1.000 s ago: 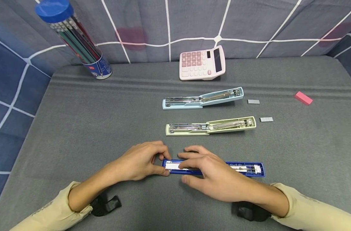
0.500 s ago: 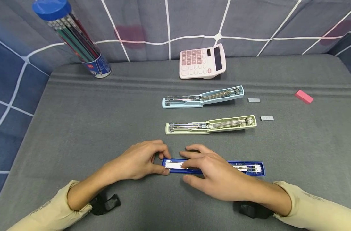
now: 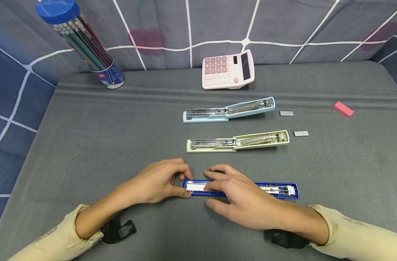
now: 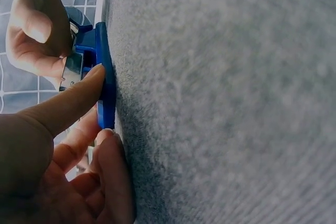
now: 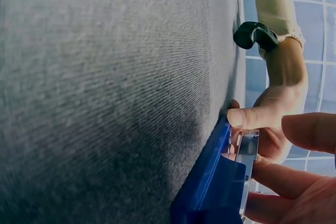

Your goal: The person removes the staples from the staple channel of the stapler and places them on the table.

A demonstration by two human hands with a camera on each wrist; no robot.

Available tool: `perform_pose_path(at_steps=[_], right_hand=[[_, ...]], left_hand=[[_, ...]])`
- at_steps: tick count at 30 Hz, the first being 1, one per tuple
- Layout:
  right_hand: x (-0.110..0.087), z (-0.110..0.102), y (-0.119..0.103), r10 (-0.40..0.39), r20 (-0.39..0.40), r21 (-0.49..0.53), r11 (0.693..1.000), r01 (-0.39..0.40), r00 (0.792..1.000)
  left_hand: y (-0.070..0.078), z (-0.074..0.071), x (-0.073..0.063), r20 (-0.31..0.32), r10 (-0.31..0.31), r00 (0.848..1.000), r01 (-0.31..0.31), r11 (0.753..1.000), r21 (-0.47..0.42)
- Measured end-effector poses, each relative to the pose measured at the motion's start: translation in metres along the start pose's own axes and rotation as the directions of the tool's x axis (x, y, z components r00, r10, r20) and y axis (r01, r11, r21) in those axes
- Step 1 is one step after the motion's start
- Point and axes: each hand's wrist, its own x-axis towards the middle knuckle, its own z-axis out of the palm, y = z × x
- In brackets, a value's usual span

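Observation:
A dark blue stapler point(image 3: 292, 195) lies opened flat on the grey cloth, its metal staple channel point(image 3: 196, 186) facing up. At its left end my left hand point(image 3: 159, 183) pinches the base between thumb and fingers; the left wrist view shows the thumb along the blue base point(image 4: 107, 100). My right hand point(image 3: 242, 197) spreads over the stapler's middle with one fingertip on the channel and the thumb held off to the near side. In the right wrist view its fingers reach the channel's metal edge point(image 5: 247, 153). The right hand hides the stapler's hinge area.
Beyond lie an opened pale green stapler point(image 3: 214, 149) and an opened light blue stapler point(image 3: 211, 119), each with a staple strip point(image 3: 301, 133) to its right. A pink block point(image 3: 343, 109), a pink calculator point(image 3: 214, 81) and a pencil tub point(image 3: 110, 77) stand farther off.
My right hand's fingertips have slid slightly to the right along the stapler's channel. The left hand keeps its grip on the left end.

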Motion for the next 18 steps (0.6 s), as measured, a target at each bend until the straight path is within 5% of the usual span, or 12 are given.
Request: perform_pose_path(at_steps=[11,18], right_hand=[[-0.0017,-0.0068,0.0016,0.047,0.078,0.229,0.971,-0.063,0.996],[-0.0023,-0.0078,0.0012,0.042,0.072,0.268,0.961,-0.06,0.996]], left_hand=[[-0.0001,-0.0001,-0.0002,-0.012,0.001,1.0,-0.001,1.0,0.005],[-0.0001,0.0,0.0,-0.008,0.002,1.0,-0.002,1.0,0.003]])
